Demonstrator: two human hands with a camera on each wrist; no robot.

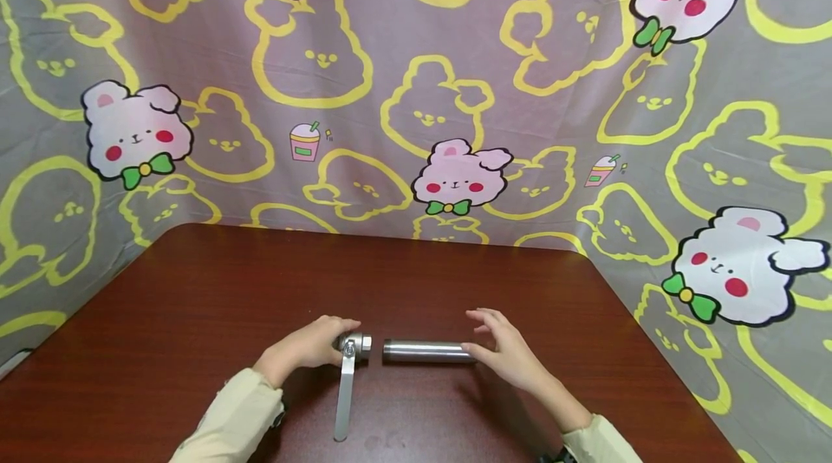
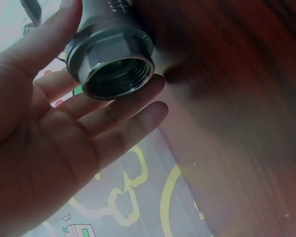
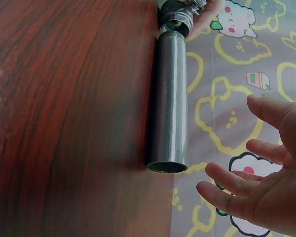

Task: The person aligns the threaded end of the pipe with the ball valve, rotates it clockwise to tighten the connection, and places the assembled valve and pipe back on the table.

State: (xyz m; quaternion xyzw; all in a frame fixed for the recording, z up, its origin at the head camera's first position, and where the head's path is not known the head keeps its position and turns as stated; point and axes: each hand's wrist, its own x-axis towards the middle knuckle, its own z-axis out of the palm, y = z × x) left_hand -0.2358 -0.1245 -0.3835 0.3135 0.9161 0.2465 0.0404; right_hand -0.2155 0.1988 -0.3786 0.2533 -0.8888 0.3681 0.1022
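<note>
A steel ball valve (image 1: 354, 347) with a long flat lever handle (image 1: 345, 398) lies on the table, the lever pointing toward the near edge. My left hand (image 1: 315, 344) holds the valve from its left side, thumb on the near side and fingers on the far side. In the left wrist view, the valve's threaded opening (image 2: 119, 76) faces the palm. To the right lies a steel pipe (image 1: 422, 351), its threaded end toward the valve with a small gap between. Fingers spread, my right hand (image 1: 510, 355) hovers by the pipe's right end; the right wrist view shows them apart.
The dark red-brown wooden table (image 1: 312, 268) carries both parts near its front middle. A grey cloth curtain (image 1: 364, 29) with yellow outlines and cartoon bears stands behind the table and along both sides.
</note>
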